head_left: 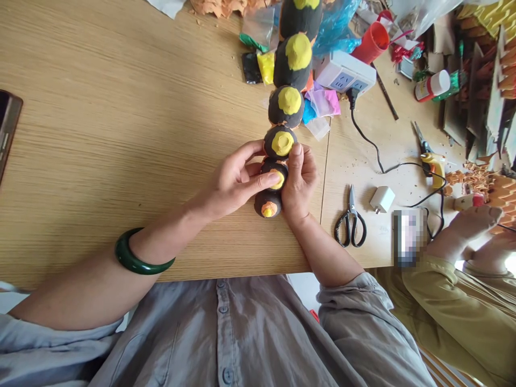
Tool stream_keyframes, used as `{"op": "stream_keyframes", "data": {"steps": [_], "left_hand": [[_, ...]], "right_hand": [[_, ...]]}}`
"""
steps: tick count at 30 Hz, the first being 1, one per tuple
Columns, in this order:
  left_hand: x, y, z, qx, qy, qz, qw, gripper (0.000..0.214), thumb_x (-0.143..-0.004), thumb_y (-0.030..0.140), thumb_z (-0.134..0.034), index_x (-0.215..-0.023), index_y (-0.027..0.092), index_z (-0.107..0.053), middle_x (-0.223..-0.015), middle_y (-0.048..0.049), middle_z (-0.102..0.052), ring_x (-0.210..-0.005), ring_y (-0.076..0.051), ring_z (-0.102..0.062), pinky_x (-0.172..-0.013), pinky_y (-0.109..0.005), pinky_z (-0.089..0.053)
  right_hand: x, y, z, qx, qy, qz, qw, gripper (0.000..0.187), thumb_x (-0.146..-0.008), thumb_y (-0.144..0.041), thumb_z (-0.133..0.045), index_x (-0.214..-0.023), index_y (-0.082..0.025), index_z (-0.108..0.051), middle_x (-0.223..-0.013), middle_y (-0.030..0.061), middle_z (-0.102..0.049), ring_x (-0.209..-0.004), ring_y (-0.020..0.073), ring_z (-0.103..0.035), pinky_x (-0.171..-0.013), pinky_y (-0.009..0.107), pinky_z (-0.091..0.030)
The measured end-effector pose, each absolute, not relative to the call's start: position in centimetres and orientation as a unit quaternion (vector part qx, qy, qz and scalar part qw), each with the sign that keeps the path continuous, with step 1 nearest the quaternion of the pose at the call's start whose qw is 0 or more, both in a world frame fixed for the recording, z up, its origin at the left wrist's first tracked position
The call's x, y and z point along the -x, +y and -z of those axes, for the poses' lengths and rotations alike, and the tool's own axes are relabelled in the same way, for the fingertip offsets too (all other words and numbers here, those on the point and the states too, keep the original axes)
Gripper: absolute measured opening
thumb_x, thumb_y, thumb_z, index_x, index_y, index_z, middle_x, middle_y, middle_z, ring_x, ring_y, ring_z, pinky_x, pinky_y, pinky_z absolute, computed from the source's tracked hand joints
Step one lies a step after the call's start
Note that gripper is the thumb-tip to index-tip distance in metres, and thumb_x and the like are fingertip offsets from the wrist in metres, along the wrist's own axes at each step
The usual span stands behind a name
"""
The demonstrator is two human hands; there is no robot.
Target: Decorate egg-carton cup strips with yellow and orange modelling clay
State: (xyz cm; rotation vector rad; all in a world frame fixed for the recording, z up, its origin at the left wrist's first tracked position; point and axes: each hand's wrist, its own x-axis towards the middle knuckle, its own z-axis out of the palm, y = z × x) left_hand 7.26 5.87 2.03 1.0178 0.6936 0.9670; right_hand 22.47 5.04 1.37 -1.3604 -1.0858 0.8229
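Observation:
A row of black bumps with yellow clay spots, like a caterpillar cut from an egg carton (pixel 287 121), runs away from me over the wooden table (pixel 121 134). My left hand (pixel 237 180) grips it from the left, its thumb pressed on the yellow spot of the second bump from the near end. On the other side my right hand (pixel 301 180) holds the third bump, thumb against its yellow spot and fingers curled. The nearest bump shows orange around a small yellow dab. The fingertips under the row are hidden.
Scissors (pixel 350 220), a white charger (pixel 382 199) and a glue gun (pixel 434 167) lie to the right. A power strip (pixel 345 71), clay packets (pixel 324 101) and a red cup (pixel 371 42) stand farther back. A co-worker's hand (pixel 463 228) is at the right edge.

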Motion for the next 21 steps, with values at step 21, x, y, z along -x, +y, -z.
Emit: {"op": "stream_keyframes", "data": {"steps": [21], "left_hand": [[-7.4,5.8,-3.4,-0.327,0.317,-0.402,0.794,0.07,-0.066,0.048,-0.116,-0.112,0.02,-0.072,-0.106,-0.0044,-0.08,-0.093,-0.02,-0.078,-0.07,-0.026,-0.064]], "right_hand": [[-21.8,4.9,-2.5,0.554,-0.333,-0.512,0.566,0.045,-0.103,-0.071,-0.076,-0.091,-0.029,-0.072,-0.09,-0.0012,-0.072,-0.081,0.0167,-0.066,-0.079,0.034,-0.062]]}}
